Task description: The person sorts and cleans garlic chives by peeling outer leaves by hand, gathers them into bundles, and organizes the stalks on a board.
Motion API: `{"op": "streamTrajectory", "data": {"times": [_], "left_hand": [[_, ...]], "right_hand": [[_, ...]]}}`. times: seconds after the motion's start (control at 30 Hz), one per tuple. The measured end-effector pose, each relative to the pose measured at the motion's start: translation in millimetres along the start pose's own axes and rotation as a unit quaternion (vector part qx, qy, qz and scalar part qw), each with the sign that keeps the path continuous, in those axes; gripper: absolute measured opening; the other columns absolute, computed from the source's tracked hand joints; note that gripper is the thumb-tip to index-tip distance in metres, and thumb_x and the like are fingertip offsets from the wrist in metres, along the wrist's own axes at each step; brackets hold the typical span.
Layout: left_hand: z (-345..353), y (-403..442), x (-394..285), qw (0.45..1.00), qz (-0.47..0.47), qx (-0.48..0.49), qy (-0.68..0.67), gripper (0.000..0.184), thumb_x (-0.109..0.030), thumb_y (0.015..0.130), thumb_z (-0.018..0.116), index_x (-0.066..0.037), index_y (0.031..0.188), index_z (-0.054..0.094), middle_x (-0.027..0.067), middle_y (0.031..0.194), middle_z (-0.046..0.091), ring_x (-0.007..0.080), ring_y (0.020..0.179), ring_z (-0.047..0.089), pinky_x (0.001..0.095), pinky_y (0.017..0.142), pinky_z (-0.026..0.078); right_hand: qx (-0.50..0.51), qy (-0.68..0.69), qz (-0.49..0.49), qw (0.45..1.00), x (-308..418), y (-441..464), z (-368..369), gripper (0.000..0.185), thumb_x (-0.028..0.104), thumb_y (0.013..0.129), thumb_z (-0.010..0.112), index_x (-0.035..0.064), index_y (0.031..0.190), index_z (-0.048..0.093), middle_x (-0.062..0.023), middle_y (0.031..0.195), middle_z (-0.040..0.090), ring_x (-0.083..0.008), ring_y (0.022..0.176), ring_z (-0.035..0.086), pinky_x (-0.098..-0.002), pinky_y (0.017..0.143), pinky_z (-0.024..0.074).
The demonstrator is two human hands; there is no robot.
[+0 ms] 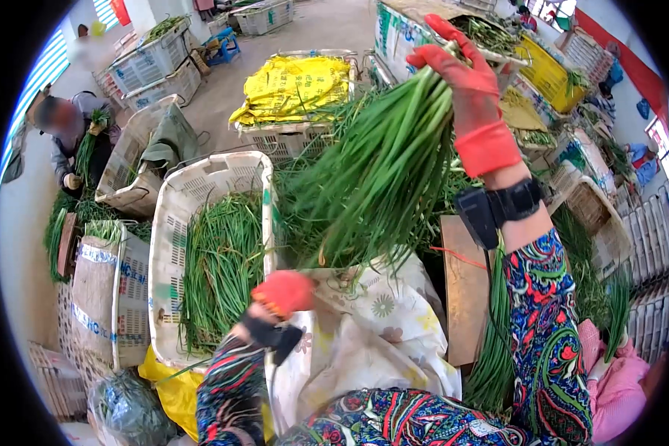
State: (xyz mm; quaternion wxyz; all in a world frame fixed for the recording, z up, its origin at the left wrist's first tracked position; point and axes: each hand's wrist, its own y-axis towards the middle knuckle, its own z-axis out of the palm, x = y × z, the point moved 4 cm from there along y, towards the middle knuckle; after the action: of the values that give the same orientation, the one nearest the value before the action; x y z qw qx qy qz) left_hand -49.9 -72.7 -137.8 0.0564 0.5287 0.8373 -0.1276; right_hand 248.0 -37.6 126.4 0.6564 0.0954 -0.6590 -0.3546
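High on the right, my right hand (461, 85), in a red glove, grips a bunch of chives (386, 149) by its pale stem ends. The long green leaves hang down to the left over my lap. My left hand (281, 293), also red-gloved, is at the right rim of a white plastic crate (163, 267); motion smears its fingers, and I cannot tell whether it touches the rim. Loose chives (227, 260) fill that crate. A flower-printed sheet (379, 320) covers my lap, and more chives (305, 193) lie heaped beyond it.
A wooden board (464, 290) and a chive pile (494, 349) flank my right side. Ahead stands a crate topped with yellow sacks (297, 85). At left a co-worker (82, 134) holds a bunch; a pink sleeve (617, 394) shows at right.
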Motion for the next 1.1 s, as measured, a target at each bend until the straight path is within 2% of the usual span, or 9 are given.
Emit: {"op": "streamTrajectory", "data": {"times": [0.07, 0.1, 0.2, 0.27, 0.3, 0.33, 0.43, 0.5, 1.1], "left_hand": [[-79.5, -25.1, -14.2, 0.987, -0.092, -0.012, -0.133, 0.039, -0.028, 0.074, 0.058, -0.01, 0.108, 0.058, 0.014, 0.083, 0.063, 0.0269, 0.073, 0.06, 0.0326, 0.066, 0.048], [-94.0, -32.0, -11.2, 0.949, -0.151, 0.045, -0.274, 0.046, -0.032, 0.079, 0.056, -0.013, 0.121, 0.05, 0.0128, 0.083, 0.064, 0.0243, 0.076, 0.061, 0.0305, 0.066, 0.048], [-139.1, -63.6, -42.7, 0.721, -0.161, 0.099, -0.666, 0.069, -0.049, 0.08, 0.052, -0.009, 0.133, 0.032, 0.0176, 0.086, 0.063, 0.0223, 0.074, 0.063, 0.0272, 0.067, 0.05], [-111.9, -82.1, -37.8, 0.615, -0.034, 0.087, -0.783, 0.086, -0.064, 0.077, 0.045, -0.005, 0.136, 0.023, 0.021, 0.087, 0.063, 0.0258, 0.072, 0.064, 0.0286, 0.07, 0.05], [-97.5, -80.5, -46.5, 0.563, -0.035, 0.057, -0.824, 0.098, -0.074, 0.07, 0.04, -0.004, 0.137, 0.018, 0.0226, 0.095, 0.061, 0.0274, 0.079, 0.063, 0.0308, 0.071, 0.05], [-75.9, -81.8, -52.4, 0.451, -0.048, 0.049, -0.89, 0.1, -0.069, 0.071, 0.046, -0.001, 0.136, 0.014, 0.0254, 0.114, 0.051, 0.0332, 0.097, 0.056, 0.0455, 0.083, 0.045], [-19.0, -84.5, -72.3, 0.274, -0.1, 0.004, -0.957, 0.093, -0.064, 0.072, 0.047, -0.001, 0.134, 0.018, 0.0236, 0.112, 0.051, 0.0318, 0.097, 0.056, 0.0444, 0.083, 0.045], [8.2, -92.8, -86.1, 0.216, -0.133, -0.014, -0.967, 0.089, -0.061, 0.073, 0.047, -0.002, 0.133, 0.02, 0.0224, 0.111, 0.051, 0.0308, 0.096, 0.055, 0.0436, 0.083, 0.045], [58.5, -138.0, -120.0, 0.117, -0.289, -0.123, -0.942, 0.05, -0.032, 0.08, 0.051, -0.005, 0.12, 0.038, 0.0119, 0.101, 0.052, 0.0223, 0.093, 0.051, 0.037, 0.082, 0.043]], "right_hand": [[0.015, -0.009, -0.041, 0.999, -3.7, -6.0, 10.2, 0.042, 0.011, 0.077, 0.065, 0.005, 0.116, 0.052, -0.0034, 0.083, 0.061, -0.0116, 0.077, 0.059, -0.0233, 0.074, 0.0458], [0.051, -0.017, -0.066, 0.996, -5.9, -14.6, 23.9, 0.041, 0.01, 0.077, 0.064, 0.0057, 0.117, 0.052, -0.0019, 0.081, 0.06, -0.0108, 0.076, 0.058, -0.0237, 0.073, 0.0458], [0.186, 0.011, -0.127, 0.974, 0.5, -61.0, 79.7, 0.04, 0.007, 0.077, 0.063, 0.0072, 0.115, 0.053, -0.0019, 0.082, 0.058, -0.0125, 0.072, 0.054, -0.0252, 0.069, 0.0459], [0.23, -0.209, -0.339, 0.888, 15.3, -102.6, 111.2, 0.042, 0.007, 0.074, 0.062, 0.0053, 0.114, 0.052, -0.0053, 0.083, 0.057, -0.0179, 0.073, 0.054, -0.0272, 0.068, 0.0464], [0.308, -0.19, -0.351, 0.864, 15.5, -124.5, 127.7, 0.041, 0.007, 0.074, 0.06, 0.0045, 0.114, 0.051, -0.0072, 0.085, 0.057, -0.0202, 0.074, 0.055, -0.0279, 0.068, 0.0465], [0.385, -0.168, -0.362, 0.832, 14.4, -149.8, 144.1, 0.041, 0.008, 0.074, 0.058, 0.0037, 0.114, 0.05, -0.0091, 0.087, 0.056, -0.0225, 0.075, 0.055, -0.0286, 0.067, 0.0467], [0.534, -0.088, -0.36, 0.76, -1.9, -248.7, 180.4, 0.042, 0.01, 0.075, 0.053, 0.0062, 0.116, 0.049, -0.0098, 0.088, 0.057, -0.0232, 0.077, 0.056, -0.0326, 0.072, 0.0473], [0.579, -0.036, -0.291, 0.761, -11.6, -302.1, 190.9, 0.041, 0.01, 0.075, 0.053, 0.0069, 0.116, 0.049, -0.0094, 0.088, 0.057, -0.0227, 0.076, 0.056, -0.0322, 0.072, 0.0473], [0.585, 0.136, -0.01, 0.799, -36.8, -352.7, 171.7, 0.037, 0.011, 0.081, 0.049, 0.0133, 0.117, 0.053, -0.0062, 0.084, 0.062, -0.0177, 0.072, 0.057, -0.0282, 0.072, 0.0473]]}}
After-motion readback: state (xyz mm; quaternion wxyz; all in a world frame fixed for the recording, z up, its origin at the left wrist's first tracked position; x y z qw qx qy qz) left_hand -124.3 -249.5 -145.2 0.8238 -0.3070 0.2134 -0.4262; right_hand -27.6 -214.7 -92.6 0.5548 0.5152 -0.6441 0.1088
